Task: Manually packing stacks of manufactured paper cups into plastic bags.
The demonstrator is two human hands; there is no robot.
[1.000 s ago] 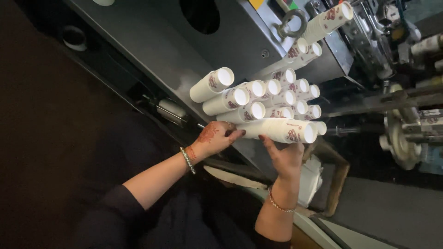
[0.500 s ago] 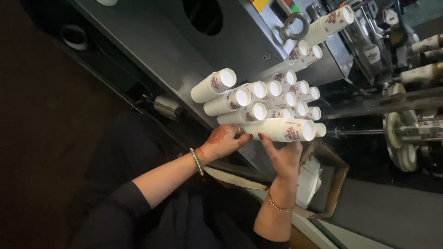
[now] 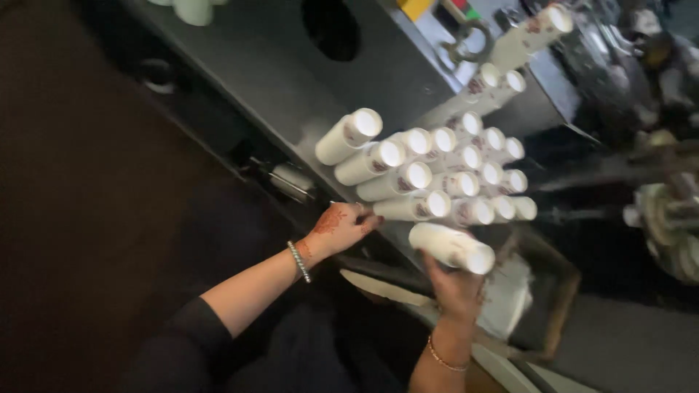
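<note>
A heap of white paper-cup stacks (image 3: 444, 171), each a long tube with a printed band, lies on a dark grey machine table (image 3: 277, 69). My right hand (image 3: 453, 287) grips one stack of white cups (image 3: 451, 247) from below and holds it just below the heap, apart from it. My left hand (image 3: 342, 227), with a reddish pattern on its back and a bead bracelet on the wrist, rests with its fingertips against the near end of the lowest stack (image 3: 411, 207) in the heap.
A round hole (image 3: 335, 25) opens in the table top at the back. Further cup stacks (image 3: 528, 33) lie in a line toward the machine parts (image 3: 666, 218) at the right. A brown-edged open box (image 3: 542, 306) stands below my right hand.
My right hand has pulled the held stack down and away from the heap. My left hand has stayed at the near end of the heap. The view has shifted slightly.
</note>
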